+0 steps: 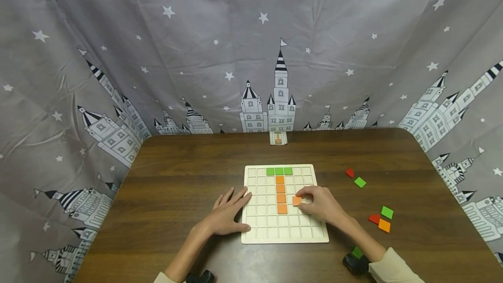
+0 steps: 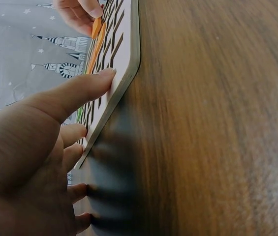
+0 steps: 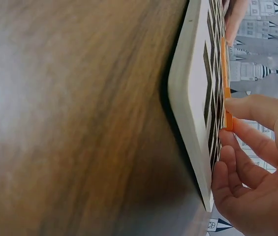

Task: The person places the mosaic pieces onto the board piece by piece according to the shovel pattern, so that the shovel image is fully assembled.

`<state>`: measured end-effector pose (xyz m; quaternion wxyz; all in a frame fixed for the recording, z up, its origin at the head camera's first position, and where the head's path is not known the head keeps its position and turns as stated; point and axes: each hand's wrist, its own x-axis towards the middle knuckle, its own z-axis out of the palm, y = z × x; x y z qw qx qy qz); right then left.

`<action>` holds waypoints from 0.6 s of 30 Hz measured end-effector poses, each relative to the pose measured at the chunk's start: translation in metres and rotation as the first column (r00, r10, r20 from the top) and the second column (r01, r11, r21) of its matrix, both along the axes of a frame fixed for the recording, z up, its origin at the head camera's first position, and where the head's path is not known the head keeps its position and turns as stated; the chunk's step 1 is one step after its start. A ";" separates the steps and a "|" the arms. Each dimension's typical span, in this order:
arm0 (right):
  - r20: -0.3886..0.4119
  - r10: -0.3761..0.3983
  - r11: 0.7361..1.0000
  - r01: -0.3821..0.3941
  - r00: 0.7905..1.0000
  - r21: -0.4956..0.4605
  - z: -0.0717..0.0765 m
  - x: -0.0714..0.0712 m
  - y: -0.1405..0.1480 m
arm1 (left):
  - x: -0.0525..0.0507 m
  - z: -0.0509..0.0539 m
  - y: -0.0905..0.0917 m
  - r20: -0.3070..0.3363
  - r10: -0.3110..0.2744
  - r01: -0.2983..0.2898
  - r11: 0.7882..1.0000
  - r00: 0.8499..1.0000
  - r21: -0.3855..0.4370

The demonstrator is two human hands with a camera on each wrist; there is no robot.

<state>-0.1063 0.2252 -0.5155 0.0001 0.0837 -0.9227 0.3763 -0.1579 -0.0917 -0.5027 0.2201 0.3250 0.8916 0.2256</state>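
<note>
A pale sleeve [image 1: 394, 269] on the right arm lies nearest. A grey castle-print curtain [image 1: 220, 3] hangs behind a brown tabletop [image 1: 177, 178] bearing a gridded board [image 1: 283, 240]. The left hand [image 1: 225, 214] has its fingers spread, thumb and fingertips touching the board's left side. The right hand [image 1: 320, 202] pinches an orange tile [image 1: 296, 201], thumb and fingers nearly together, just right of the board's orange column [image 1: 280, 188]; a green row [image 1: 279, 171] tops that. A card [image 1: 278, 139] sits at the far edge, its print too small to read. Loose tiles [image 1: 360, 182] lie right of the board.
</note>
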 end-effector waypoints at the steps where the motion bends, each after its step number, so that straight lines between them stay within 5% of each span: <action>1: 0.006 -0.006 1.000 0.006 1.000 0.003 0.000 0.000 -0.001 | 0.000 0.000 0.000 -0.001 0.001 -0.001 1.000 1.000 -0.001; 18: 0.039 0.007 0.998 -0.009 0.999 0.057 0.002 0.002 -0.013 | 0.000 -0.001 0.000 -0.003 -0.003 0.003 1.000 1.000 -0.010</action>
